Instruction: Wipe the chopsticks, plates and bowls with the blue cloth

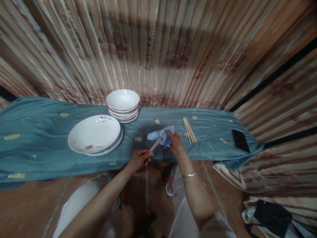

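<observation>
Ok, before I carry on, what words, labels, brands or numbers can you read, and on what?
None can be read.
Curtain: reddish marks, perhaps characters, too blurred to read.
Tablecloth: small rectangular marks, too small to read.
Phone: dark, no text visible.
Held chopsticks and cloth: no text visible.

Toward five o'clock from the middle of the view, a shiny silver bracelet (189, 175) rings the wrist above the right hand (175, 142), and farther out that way a pale, loose sleeve (216, 227) ends near the elbow. The left forearm (104, 200), toward seven o'clock, is bare. Pale cloth covers the legs, whitish on the left leg (76, 201) toward eight o'clock and greyish on the right leg (182, 215) between five and six, where a light shoe (168, 189) shows a bright pink edge (170, 184).
</observation>
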The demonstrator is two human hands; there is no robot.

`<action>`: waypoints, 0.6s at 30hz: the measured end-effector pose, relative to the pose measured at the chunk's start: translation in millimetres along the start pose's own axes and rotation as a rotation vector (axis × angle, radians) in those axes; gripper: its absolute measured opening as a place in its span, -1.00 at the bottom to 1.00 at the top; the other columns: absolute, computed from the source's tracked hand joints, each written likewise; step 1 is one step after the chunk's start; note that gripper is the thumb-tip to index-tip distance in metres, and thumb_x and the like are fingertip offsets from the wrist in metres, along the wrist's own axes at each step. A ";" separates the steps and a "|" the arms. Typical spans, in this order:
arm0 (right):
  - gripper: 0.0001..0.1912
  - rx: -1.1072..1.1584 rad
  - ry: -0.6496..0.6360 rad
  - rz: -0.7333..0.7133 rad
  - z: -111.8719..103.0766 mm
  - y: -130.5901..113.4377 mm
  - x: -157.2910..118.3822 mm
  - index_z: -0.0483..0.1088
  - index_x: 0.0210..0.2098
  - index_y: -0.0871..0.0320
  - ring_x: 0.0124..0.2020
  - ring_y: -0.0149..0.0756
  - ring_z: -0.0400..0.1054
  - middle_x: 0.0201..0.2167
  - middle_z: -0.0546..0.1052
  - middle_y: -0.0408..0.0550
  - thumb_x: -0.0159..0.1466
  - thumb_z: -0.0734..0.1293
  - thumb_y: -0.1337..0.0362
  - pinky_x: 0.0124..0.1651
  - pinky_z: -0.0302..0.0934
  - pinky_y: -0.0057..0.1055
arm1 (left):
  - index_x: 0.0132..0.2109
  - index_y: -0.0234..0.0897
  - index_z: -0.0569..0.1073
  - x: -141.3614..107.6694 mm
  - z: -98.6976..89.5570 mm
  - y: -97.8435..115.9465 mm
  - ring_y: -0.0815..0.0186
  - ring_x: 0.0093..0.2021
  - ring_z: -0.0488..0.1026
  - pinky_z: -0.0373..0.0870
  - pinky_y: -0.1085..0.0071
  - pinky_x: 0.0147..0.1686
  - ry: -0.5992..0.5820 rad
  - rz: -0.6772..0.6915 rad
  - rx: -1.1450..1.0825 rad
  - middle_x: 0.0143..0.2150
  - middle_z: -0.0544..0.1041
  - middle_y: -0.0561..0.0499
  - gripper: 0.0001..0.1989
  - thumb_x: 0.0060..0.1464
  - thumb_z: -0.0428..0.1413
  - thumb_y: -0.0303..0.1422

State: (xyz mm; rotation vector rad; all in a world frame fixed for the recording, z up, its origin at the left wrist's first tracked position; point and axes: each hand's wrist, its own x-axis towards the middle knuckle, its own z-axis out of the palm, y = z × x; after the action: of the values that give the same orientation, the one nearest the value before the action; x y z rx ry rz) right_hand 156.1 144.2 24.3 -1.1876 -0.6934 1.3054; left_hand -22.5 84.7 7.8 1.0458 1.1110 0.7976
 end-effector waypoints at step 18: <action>-0.79 0.118 0.033 0.046 -1.9 -9.3 0.1 0.35 -0.52 0.10 -0.63 -0.42 0.34 -0.66 0.47 -0.29 -0.07 0.44 0.18 -0.51 0.24 -0.48 | -0.41 -0.37 0.47 -5.2 4.9 0.2 0.52 -0.71 0.17 -0.01 0.50 -0.67 -0.115 -0.043 -0.087 -0.65 0.36 0.12 -0.52 -0.11 0.13 0.05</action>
State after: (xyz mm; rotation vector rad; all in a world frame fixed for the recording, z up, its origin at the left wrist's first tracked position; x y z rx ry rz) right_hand 161.1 145.2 32.4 -1.1327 -0.5601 1.3436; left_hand -19.3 78.8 10.1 0.9799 0.9893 0.7360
